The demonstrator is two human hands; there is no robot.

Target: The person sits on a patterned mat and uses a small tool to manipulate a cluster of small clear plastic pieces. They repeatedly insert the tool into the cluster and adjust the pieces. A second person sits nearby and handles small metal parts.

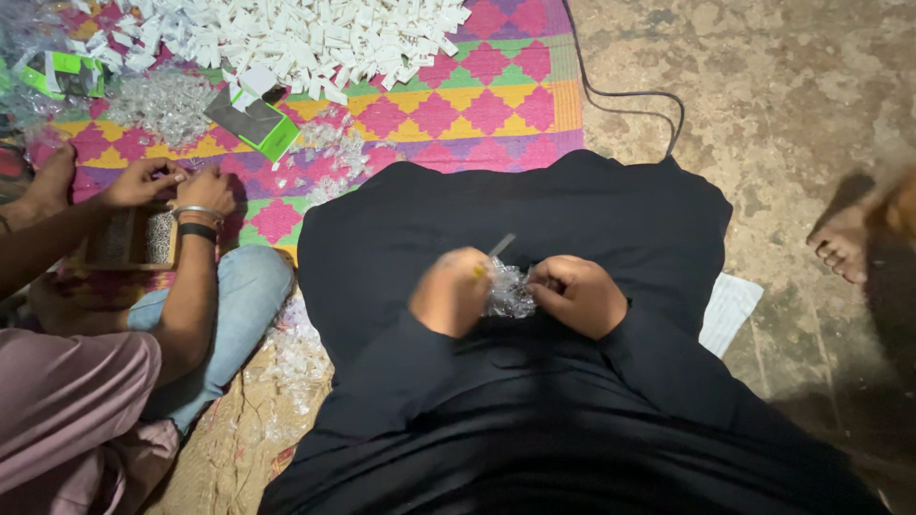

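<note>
Down in the person's lap, both hands meet over a crumpled clear plastic wrapper (509, 292) that rests on the black cloth (534, 219) covering the knees. The left hand (450, 292) is curled shut around a thin tool (498, 248) with a yellowish grip, its dark tip sticking up and to the right, just above the wrapper. The right hand (577, 294) is closed on the wrapper's right edge, fingers pinched together on the plastic. To the left, a co-worker's hands (167, 186), one wrist wearing a bangle and a dark band, hold a small box. Beyond them a colourful woven mat (477, 105) carries a heap of small white pieces (305, 38) and a green and grey carton (256, 122). A black cable (634, 93) crosses the concrete floor.
</note>
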